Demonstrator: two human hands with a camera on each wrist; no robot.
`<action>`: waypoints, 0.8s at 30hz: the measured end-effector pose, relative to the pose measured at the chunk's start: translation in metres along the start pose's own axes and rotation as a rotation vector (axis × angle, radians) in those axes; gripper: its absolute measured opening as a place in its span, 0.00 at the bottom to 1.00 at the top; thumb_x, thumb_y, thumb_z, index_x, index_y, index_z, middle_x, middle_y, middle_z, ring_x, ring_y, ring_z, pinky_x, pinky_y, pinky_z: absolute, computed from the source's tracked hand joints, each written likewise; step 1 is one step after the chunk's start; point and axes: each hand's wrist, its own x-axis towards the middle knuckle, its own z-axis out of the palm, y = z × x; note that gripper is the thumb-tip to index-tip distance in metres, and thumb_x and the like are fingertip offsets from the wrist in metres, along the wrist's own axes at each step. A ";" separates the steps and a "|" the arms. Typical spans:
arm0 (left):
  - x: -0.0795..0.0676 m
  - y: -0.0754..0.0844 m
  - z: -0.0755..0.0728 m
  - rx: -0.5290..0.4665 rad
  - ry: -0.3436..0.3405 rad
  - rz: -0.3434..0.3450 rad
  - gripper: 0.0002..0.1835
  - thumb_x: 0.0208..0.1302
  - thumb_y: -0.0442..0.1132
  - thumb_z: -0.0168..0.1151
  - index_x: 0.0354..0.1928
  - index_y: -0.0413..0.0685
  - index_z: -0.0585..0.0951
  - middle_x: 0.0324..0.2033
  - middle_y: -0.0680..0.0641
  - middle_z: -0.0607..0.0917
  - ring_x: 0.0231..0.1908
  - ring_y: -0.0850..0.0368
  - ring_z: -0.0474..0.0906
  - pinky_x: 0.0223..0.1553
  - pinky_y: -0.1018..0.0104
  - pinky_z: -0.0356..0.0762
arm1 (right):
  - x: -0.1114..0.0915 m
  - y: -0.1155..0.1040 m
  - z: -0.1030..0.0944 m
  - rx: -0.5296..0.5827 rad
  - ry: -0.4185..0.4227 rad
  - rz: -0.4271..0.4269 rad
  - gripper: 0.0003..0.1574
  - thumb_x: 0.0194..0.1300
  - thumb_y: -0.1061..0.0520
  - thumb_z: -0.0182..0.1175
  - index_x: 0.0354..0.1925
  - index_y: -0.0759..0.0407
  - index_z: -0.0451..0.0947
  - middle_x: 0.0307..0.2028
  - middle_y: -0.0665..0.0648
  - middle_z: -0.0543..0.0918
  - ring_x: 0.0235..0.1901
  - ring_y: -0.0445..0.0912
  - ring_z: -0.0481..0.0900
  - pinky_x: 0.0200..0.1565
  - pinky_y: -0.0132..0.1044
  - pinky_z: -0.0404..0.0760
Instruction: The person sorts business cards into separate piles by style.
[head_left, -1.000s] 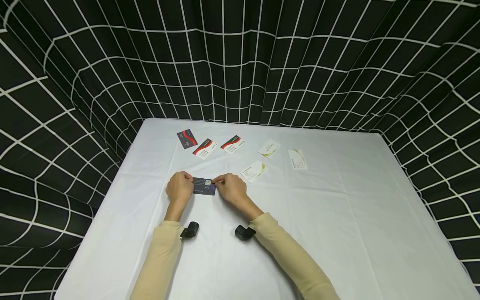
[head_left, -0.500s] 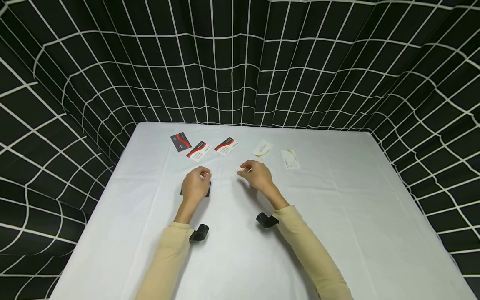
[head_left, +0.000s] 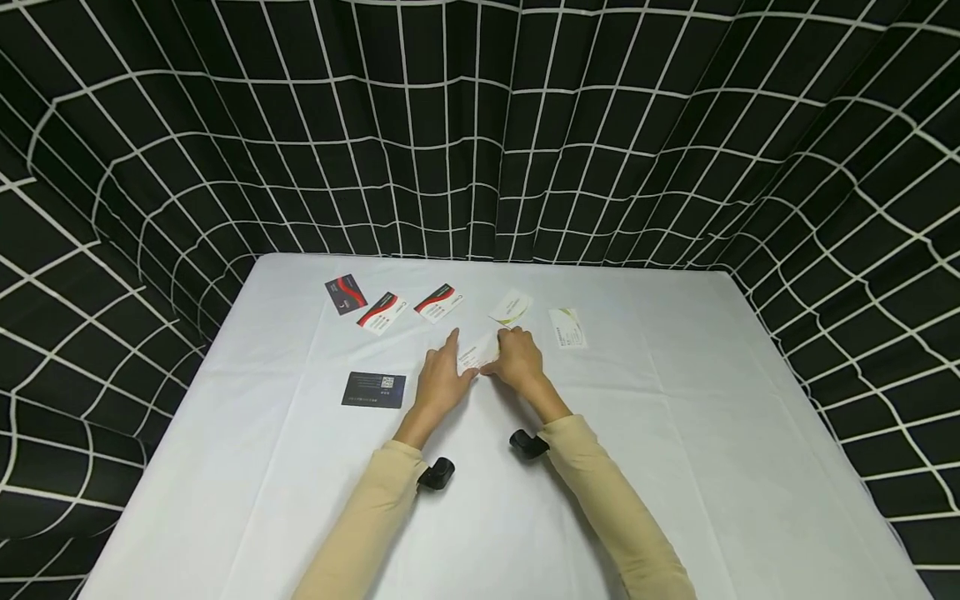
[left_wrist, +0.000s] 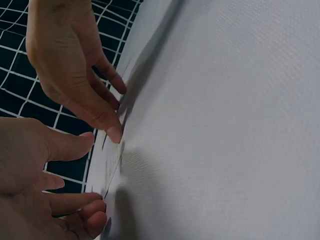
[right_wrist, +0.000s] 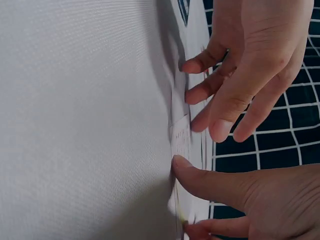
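Note:
A white business card (head_left: 470,358) with small print lies between my two hands on the white cloth. My right hand (head_left: 519,360) holds its right side, the thumb (right_wrist: 184,162) at the near edge and a finger at the far edge. At the card's left side is my left hand (head_left: 441,382), its fingers loosely extended. In the left wrist view, the left thumb (left_wrist: 75,146) stands clear of the card and the lower fingers come down by the cloth. To the left, a dark card (head_left: 373,390) with a square code lies flat.
Farther back lie a dark card with a red wave (head_left: 346,294), two white-and-red cards, one at the left (head_left: 382,313) and one at the right (head_left: 438,302), and white cards with green curves, one (head_left: 512,307) behind my right hand, another (head_left: 567,328) farther right. A black grid curtain (head_left: 450,167) surrounds the table.
Both hands have let go of the dark card, which now lies flat. The right hand took the white card and brought it left; the left hand moved right to meet it.

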 end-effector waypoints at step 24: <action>0.015 -0.004 0.010 -0.622 0.086 -0.194 0.29 0.50 0.18 0.69 0.57 0.36 0.76 0.41 0.40 0.81 0.35 0.54 0.76 0.35 0.70 0.73 | 0.005 0.014 -0.002 0.215 0.024 0.075 0.38 0.46 0.50 0.79 0.50 0.65 0.74 0.43 0.64 0.81 0.41 0.56 0.79 0.43 0.48 0.77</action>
